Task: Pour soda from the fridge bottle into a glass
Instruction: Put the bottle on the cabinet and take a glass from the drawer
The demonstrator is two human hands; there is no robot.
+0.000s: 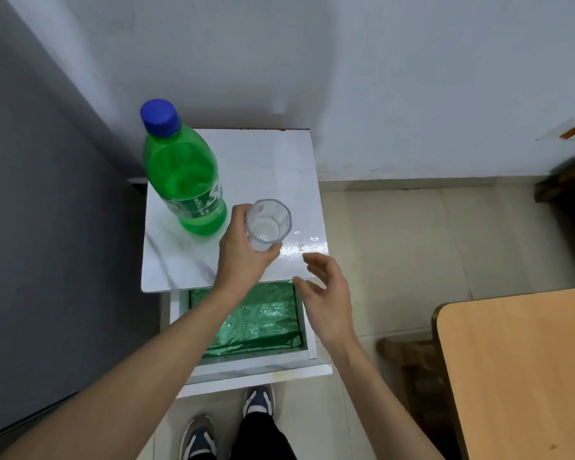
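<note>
A green soda bottle (pixel 186 174) with a blue cap stands upright on the left part of a small white marble-pattern cabinet top (pixel 266 161); the cap is on. My left hand (pixel 243 254) grips an empty clear glass (pixel 268 224) from its left side, at or just above the cabinet top, right of the bottle. My right hand (pixel 326 297) hovers near the cabinet's front right corner, fingers spread and holding nothing.
Below the cabinet top an open drawer (pixel 307 330) shows a green foil lining. A grey fridge side (pixel 40 227) stands at the left. A wooden table (pixel 518 376) and a wooden stool (pixel 409 356) are at the right. My feet are on the tiled floor.
</note>
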